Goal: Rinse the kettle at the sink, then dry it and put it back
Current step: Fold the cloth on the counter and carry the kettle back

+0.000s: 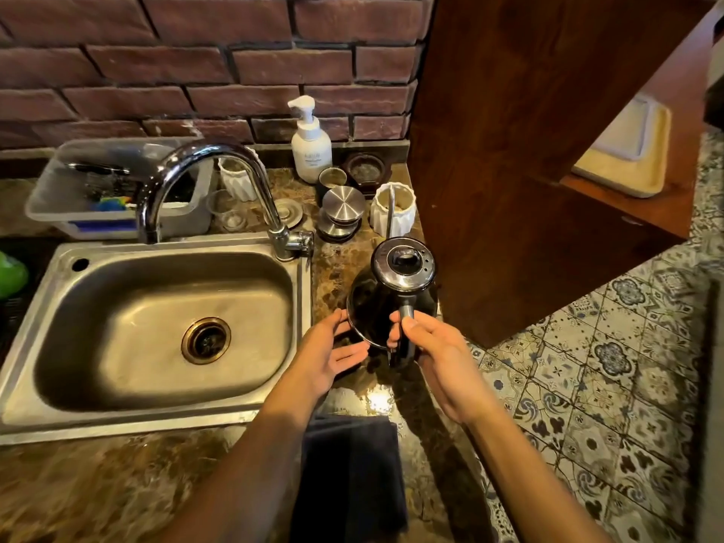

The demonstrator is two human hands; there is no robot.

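Curls the fingers [425,327] of the right hand [438,358] round the dark handle of the kettle [391,291], thumb on top. Holds the left hand [329,354] open, fingers [344,356] straight and slightly spread, fingertips touching the kettle's lower left side. Has the kettle upright, lid on, right of centre over the counter [117,484], just right of the sink [117,327]; cannot tell whether its base rests there. Faces a tap [203,162] at upper left, a dark cloth [352,464] at lower centre.
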